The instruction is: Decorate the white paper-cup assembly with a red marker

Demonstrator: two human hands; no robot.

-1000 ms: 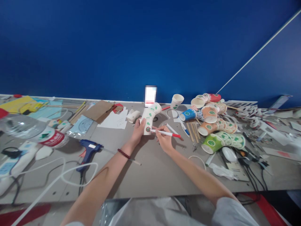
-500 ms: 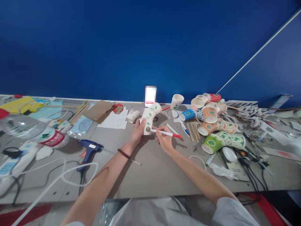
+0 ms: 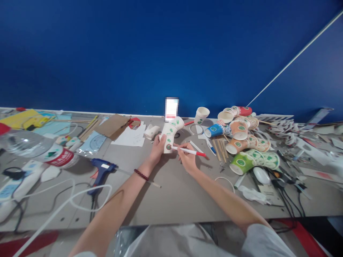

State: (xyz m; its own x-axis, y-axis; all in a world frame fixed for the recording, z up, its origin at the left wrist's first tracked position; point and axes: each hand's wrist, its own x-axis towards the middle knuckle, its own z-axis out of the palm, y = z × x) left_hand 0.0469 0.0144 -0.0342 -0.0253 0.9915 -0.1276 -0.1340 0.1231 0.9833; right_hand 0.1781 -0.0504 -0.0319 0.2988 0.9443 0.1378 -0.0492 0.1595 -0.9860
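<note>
My left hand (image 3: 157, 150) grips a curved chain of nested white paper cups (image 3: 169, 132) with green leaf prints, near the middle of the table. The chain bends toward the back right at its far end. A round mark shows on the nearest cup, facing me. In my right hand (image 3: 187, 157) is a white marker (image 3: 191, 151) with a red end, held like a pen. Its tip points left and meets or nearly meets the round mark; actual contact is too small to tell. The left fingers are partly hidden behind the cups.
To the right lie stacks of coloured paper cups (image 3: 242, 162), wooden sticks (image 3: 221, 150) and cables. A single white cup (image 3: 201, 115) stands behind. On the left are a blue glue gun (image 3: 103, 171), a large bottle (image 3: 40, 148), a power strip (image 3: 16, 185) and cardboard (image 3: 114, 126).
</note>
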